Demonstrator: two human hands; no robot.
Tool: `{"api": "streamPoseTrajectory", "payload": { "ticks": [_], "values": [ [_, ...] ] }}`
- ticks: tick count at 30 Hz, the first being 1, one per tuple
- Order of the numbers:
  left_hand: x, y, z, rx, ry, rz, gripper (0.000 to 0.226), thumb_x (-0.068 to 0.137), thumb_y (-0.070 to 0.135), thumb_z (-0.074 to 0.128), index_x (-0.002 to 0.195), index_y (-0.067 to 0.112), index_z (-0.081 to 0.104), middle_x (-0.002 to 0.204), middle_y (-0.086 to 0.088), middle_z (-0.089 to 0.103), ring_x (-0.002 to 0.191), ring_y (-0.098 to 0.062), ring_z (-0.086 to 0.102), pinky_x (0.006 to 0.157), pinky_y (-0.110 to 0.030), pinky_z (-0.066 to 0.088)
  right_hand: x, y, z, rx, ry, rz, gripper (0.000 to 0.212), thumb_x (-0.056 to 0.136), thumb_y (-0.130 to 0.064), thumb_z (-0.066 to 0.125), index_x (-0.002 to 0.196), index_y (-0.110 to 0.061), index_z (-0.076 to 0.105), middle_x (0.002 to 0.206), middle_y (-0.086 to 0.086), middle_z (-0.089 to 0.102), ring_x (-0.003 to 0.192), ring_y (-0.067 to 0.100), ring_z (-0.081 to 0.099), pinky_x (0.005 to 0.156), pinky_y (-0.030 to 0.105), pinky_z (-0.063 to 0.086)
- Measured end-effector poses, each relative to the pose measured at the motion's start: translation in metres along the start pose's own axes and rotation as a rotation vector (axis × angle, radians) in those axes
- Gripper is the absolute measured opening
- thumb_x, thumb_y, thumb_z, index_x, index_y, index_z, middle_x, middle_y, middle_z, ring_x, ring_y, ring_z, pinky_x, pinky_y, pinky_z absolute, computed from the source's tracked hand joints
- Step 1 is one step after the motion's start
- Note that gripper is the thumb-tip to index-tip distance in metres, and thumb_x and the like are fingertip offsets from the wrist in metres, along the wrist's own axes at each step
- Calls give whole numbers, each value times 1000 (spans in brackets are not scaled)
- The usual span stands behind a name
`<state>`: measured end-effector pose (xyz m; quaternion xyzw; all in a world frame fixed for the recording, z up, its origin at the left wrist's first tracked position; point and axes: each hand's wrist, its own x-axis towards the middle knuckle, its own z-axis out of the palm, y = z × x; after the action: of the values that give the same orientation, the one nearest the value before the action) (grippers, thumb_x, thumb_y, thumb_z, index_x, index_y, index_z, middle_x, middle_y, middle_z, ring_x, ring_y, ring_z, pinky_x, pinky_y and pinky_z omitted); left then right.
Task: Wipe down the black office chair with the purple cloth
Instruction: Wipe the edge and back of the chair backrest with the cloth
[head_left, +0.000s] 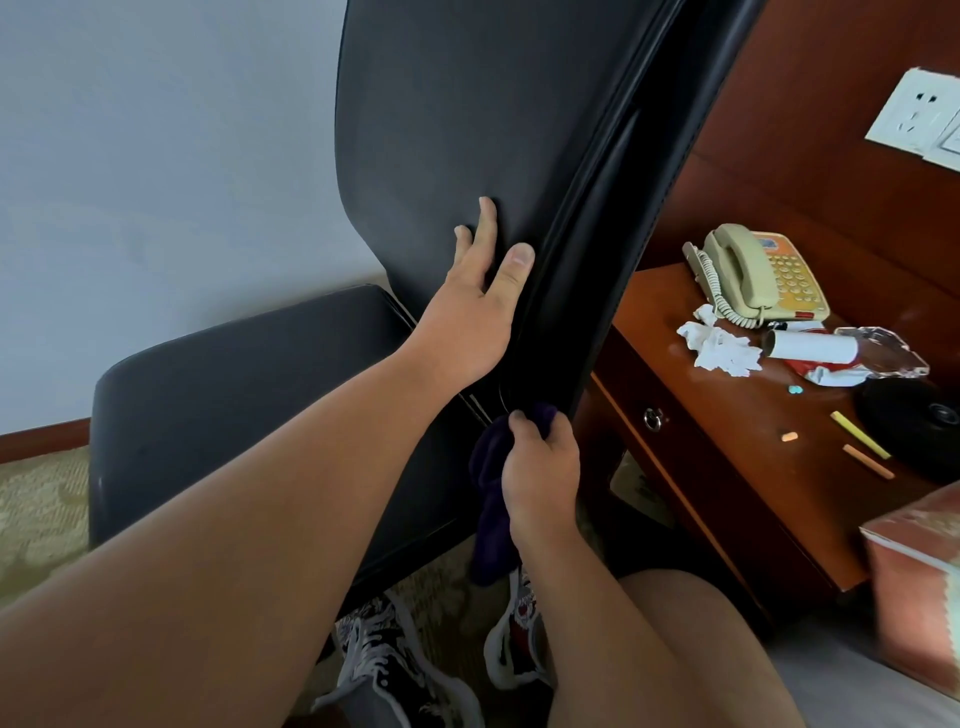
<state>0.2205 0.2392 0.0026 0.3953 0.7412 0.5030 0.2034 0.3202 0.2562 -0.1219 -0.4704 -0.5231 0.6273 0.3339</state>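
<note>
Against the chair (467, 104), left hand (467, 322) pressed flat; right hand (540, 467) gripped the cloth (491, 530) bunched: soft, limp, best held wadded.

I've got the chair (467, 104) close up: tall black backrest, matte, with a glossy edge running down its right side, seat jutting left. The cloth (491, 499), dark purple, is bunched against the foot of that edge in the right hand (540, 467), its tail hanging limp

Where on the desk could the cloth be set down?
Bare wood lies on the desk near its front edge, between the crumpled tissues and the small orange piece. Around the phone and the tube it is crowded.
</note>
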Motion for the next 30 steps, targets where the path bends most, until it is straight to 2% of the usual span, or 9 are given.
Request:
{"api": "streamPoseTrajectory", "payload": {
  "ticks": [3,6,10,14,17,21,25,27,30],
  "values": [
    [0,-2,0,-6,-2,1,63,102,61,29,153,53,-7,167,9,-10,154,-13,5,116,-26,9,-6,-7,-3,-49,-84,-147,12,100,-26,57,90,-20,60,79,1,62,73,19,60,73,37,51],
    [-1,-2,0,-19,0,-6,63,102,61,31,153,53,-5,167,8,-9,154,-16,0,125,-40,5,-4,-8,-6,-89,-94,-197,12,99,-25,57,89,-19,60,76,-2,63,71,15,62,70,31,51],
    [-1,0,-1,-13,-4,-21,64,102,61,31,153,53,-6,167,8,-10,154,-19,-1,126,-46,7,-1,0,1,-108,-6,-63,8,95,-24,55,88,-23,59,83,1,65,77,21,64,70,37,51],
    [-2,1,-2,-2,-5,-21,64,102,61,31,153,53,-6,167,8,-9,155,-19,0,125,-46,8,0,-2,1,-25,-3,12,11,96,-22,53,93,-13,59,77,1,59,70,18,58,66,34,48],
    [-1,2,-3,4,-9,-20,64,102,62,31,153,53,-6,167,8,-10,155,-19,0,125,-47,9,-10,-12,2,5,-45,-127,14,99,-22,56,92,-10,58,73,-1,58,66,14,56,65,31,48],
    [0,1,-2,28,-3,-20,63,101,63,30,153,53,-5,167,8,-9,155,-20,7,124,-47,17,-20,-30,5,-56,-123,-395,9,100,-32,60,94,-28,55,82,-9,65,73,7,63,68,26,54],
    [-2,1,-2,29,-4,-10,64,101,63,31,153,53,-4,167,8,-8,153,-15,15,123,-42,22,-12,-16,9,-204,-31,-490,11,99,-32,61,102,-26,51,79,-10,65,69,5,64,58,16,51],
    [-2,0,-2,16,-4,-1,63,101,61,31,154,53,-3,167,8,-9,153,-13,13,124,-35,15,-9,2,13,-285,33,-443,13,100,-31,59,105,-27,48,81,-14,61,65,2,61,53,12,47],
    [-4,-3,-3,-1,-8,10,63,102,60,32,154,53,-3,167,8,-8,153,-11,11,117,-25,11,-1,22,16,-248,100,-163,17,101,-26,58,105,-32,42,84,-19,51,68,-1,53,53,10,40]
  ]
}}
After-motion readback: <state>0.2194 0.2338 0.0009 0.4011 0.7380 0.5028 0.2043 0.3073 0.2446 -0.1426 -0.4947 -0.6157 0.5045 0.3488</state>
